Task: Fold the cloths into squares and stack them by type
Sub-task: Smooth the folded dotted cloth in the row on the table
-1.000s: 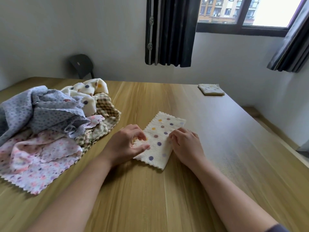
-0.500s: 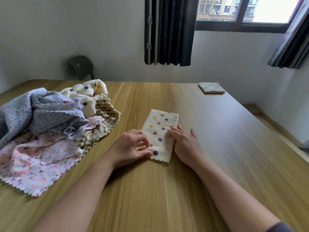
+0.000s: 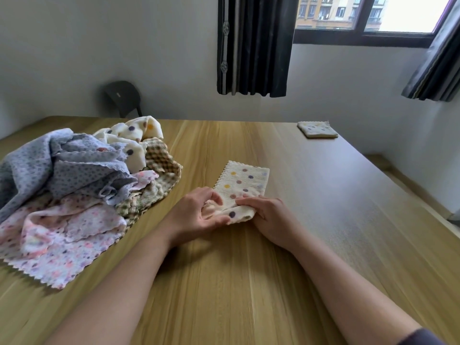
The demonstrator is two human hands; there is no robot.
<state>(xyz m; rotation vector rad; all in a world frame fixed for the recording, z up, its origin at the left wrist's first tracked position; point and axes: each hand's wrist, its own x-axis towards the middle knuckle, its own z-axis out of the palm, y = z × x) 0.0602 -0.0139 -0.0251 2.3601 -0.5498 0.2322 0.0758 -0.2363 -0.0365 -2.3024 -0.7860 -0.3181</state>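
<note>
Hands meet at the near end of a cream dotted cloth (image 3: 242, 185) that lies folded into a long strip on the wooden table (image 3: 336, 207), running away from the person and slightly to the right. The left hand (image 3: 199, 215) is turned palm up, its fingers curled under and around the near left corner of the strip, with the thumb pressing on the cloth from the front, so that this end is lifted off the wood and bunched a little. The right hand (image 3: 267, 215) is palm down at the near right corner, thumb and fingertips pinching the same end from above and beside; both grips are narrow and closed on the fabric. The far end of the strip lies flat, its zigzag edge along the left side. To the left, well apart from the strip, sits a loose pile (image 3: 74, 190) of unfolded cloths: a grey one (image 3: 62, 170) on top, a pink flowered one (image 3: 57, 240) spread toward the table's near edge, a checked one (image 3: 159, 168) on the right side of the heap, and another cream dotted one (image 3: 134, 135) at the back. Far off at the table's right rear corner lies a folded square (image 3: 317, 129) of pale dotted cloth. Behind the table stand a dark chair (image 3: 122, 98), a dark curtain (image 3: 251, 46) and a window (image 3: 361, 13).
</note>
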